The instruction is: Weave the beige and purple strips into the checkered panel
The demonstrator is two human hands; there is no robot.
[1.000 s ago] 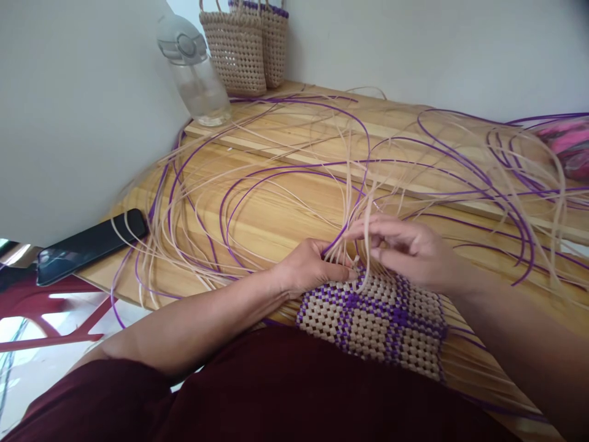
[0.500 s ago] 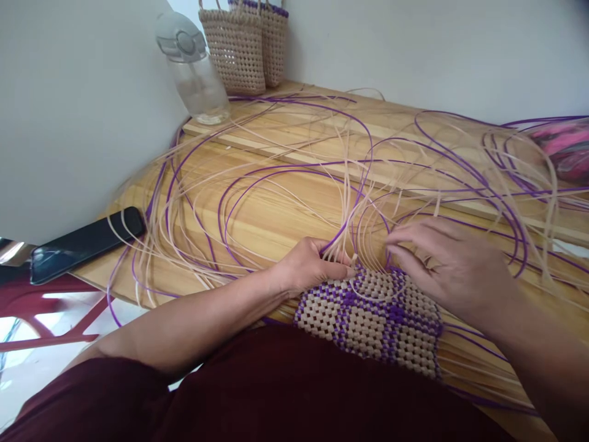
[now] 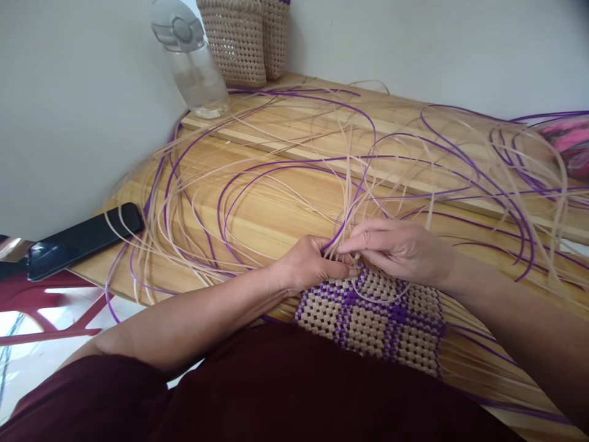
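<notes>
A woven panel of beige and purple strands lies at the near edge of the wooden table, partly over my lap. My left hand pinches strands at the panel's upper left edge. My right hand has come against it, fingertips gripping a thin beige strand beside the left thumb. Long loose beige and purple strands fan out from the panel across the table in wide loops.
A black phone lies at the table's left corner. A clear water bottle stands near the wall, with two small woven baskets behind it. Something pink sits at the far right. A red chair shows below the table.
My right hand swung out to the right over the panel, then came back left to meet the left hand. The left hand stayed put. The loose strands shifted slightly.
</notes>
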